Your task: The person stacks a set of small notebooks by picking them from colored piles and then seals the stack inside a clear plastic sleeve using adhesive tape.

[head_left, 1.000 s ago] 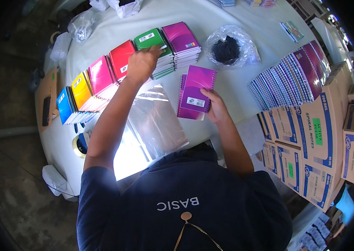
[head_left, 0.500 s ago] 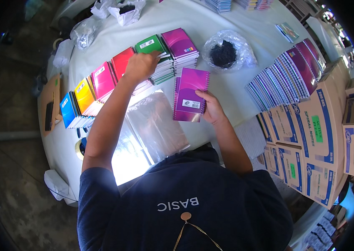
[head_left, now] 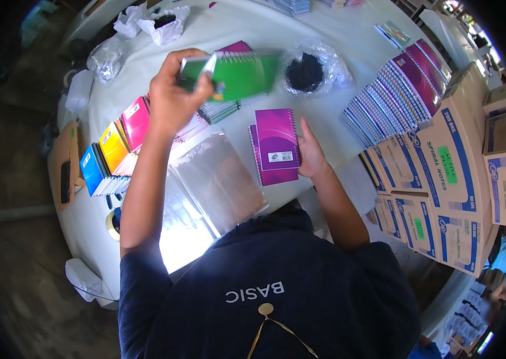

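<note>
My left hand (head_left: pixel 176 96) is raised over the row of stacks, its thumb and fingers gripping a green spiral notebook (head_left: pixel 244 78) that is blurred by motion. Lower and to the right, my right hand (head_left: pixel 312 154) holds two purple spiral notebooks (head_left: pixel 275 136) that overlap, offset from each other. Its thumb points up beside their edge, and the other fingers are hidden beneath. Fanned stacks of pink notebooks (head_left: pixel 135 122), yellow notebooks (head_left: pixel 111 143) and blue notebooks (head_left: pixel 92 164) run along the table's left. Clear plastic sleeves (head_left: pixel 223 185) lie flat between my arms.
A clear bag with black contents (head_left: pixel 305 73) sits beyond my right hand. On the right, a long leaning row of spiral notebooks (head_left: pixel 390 96) stands near stacked cardboard boxes (head_left: pixel 444 173). Tape (head_left: pixel 113 224) and a brown board (head_left: pixel 67 157) lie at the left edge.
My left hand has lifted a green notebook off its stack and moved it up, tilting it. My right hand's thumb has come off the purple notebooks, which sit slightly lower.
</note>
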{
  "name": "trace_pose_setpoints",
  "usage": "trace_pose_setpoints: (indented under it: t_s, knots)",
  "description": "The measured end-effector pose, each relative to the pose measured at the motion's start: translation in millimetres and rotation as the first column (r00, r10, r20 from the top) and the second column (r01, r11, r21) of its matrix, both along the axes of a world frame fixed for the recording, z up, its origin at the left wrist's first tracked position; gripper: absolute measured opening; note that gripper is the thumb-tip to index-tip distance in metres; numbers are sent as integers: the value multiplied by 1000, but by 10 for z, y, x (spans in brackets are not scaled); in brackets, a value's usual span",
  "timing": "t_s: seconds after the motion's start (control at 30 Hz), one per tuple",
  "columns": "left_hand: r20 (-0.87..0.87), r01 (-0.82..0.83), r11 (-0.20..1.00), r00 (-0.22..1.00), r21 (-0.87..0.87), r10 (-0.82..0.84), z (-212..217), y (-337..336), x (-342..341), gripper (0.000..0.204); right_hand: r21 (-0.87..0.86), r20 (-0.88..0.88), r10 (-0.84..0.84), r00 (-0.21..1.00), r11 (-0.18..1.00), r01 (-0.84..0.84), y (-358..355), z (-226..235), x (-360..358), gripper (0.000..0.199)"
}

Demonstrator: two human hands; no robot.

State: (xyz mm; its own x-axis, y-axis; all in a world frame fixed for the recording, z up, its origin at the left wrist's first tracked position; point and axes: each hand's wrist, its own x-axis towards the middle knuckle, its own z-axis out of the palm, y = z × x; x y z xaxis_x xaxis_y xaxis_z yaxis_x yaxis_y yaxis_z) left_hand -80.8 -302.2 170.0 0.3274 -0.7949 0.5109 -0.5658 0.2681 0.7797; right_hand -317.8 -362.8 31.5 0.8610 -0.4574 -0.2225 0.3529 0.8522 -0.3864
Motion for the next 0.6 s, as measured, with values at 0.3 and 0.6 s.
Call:
trace_pose_setpoints:
  t_s: [0.3, 0.6]
  knots:
    - [-247, 672, 737, 727, 68, -640, -584, 1037, -252, 25, 10, -144, 605, 783, 793, -610, 563, -34, -156, 54]
    - [-675, -18, 912, 666, 410, 317, -956, 1604, -583, 51, -236, -331, 56, 942, 962, -140, 610, 490, 106, 43]
